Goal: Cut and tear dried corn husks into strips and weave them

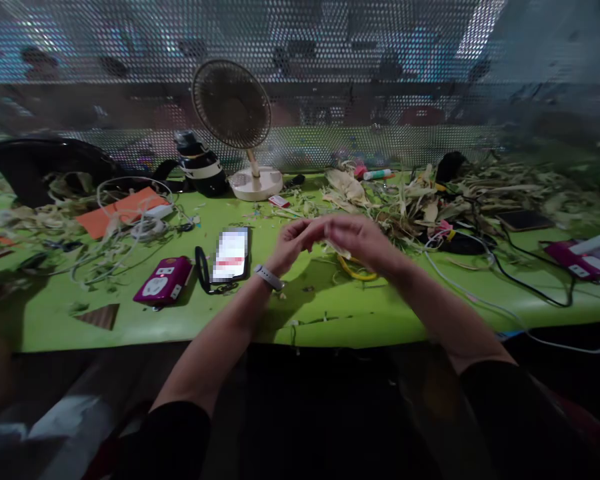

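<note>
My left hand (296, 241), with a pale watch band at the wrist, is raised over the green table with its fingers curled. Meeting it from the right, my right hand (363, 241) is slightly blurred, its fingers bent across the left fingertips. A small pale strip (341, 252), like a bit of dried husk, shows beneath the right fingers. What the fingertips pinch is hidden. Below the right hand a yellow ring-shaped band (354, 271) lies on the table. Left of my left hand is a phone (230, 255) with a lit screen.
Dried husks (430, 207) are heaped at the back right, among cables. A fan (255, 183) and a dark bottle (203, 172) stand before a perforated metal screen. A purple power strip (164, 281) and orange paper (123, 212) lie left; another purple power strip (583, 261) lies right.
</note>
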The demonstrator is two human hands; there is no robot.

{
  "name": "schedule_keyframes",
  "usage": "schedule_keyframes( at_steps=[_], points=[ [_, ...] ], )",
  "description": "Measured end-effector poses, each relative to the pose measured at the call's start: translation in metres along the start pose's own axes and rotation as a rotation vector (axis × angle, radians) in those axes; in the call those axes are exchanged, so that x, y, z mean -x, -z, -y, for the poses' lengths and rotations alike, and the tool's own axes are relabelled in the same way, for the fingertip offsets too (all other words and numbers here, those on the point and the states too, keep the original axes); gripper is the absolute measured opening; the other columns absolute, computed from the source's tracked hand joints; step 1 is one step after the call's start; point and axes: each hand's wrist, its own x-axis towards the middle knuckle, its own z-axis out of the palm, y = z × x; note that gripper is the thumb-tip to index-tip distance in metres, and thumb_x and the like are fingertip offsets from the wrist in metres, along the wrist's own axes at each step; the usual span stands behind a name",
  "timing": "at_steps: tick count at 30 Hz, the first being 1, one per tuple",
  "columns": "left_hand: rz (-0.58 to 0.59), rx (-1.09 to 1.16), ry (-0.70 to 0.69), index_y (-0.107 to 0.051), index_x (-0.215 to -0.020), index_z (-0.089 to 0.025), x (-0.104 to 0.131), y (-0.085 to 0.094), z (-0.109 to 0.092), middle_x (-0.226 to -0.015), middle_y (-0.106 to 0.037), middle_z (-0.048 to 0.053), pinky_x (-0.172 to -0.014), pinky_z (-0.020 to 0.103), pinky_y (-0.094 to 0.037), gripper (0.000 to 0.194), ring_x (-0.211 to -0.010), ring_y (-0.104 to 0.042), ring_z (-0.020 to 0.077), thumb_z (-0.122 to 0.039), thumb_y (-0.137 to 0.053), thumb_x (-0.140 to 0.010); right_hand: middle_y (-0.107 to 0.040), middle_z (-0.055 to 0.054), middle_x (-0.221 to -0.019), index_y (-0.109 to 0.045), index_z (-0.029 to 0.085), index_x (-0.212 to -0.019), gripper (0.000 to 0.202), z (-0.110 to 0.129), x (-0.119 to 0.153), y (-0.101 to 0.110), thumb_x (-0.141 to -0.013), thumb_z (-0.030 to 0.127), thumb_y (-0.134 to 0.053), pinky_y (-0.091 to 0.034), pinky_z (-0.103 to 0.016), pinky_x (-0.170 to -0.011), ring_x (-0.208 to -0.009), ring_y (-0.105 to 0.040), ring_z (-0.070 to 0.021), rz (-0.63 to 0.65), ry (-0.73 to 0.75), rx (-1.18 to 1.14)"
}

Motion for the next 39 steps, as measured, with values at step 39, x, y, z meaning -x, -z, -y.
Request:
schedule_keyframes(
  at_steps=[39],
  points=[
    [0.084,-0.042,0.225,-0.068,-0.077,-0.016,0.008,-0.01,-0.001,-0.047,-0.054,-0.005,-0.037,0.017,-0.033,0.039,-0.036,-0.044,0.0044,-0.051,-0.079,-0.065,-0.06,-0.004,-0.081,-0.047,0.023,-0.098,0.024,-0.088,-0.025,0.0,-0.095,0.047,-0.042,-0.042,-0.032,-0.072,-0.072,-0.058,-0.0191,-0.516,0.056,0.46]
  ],
)
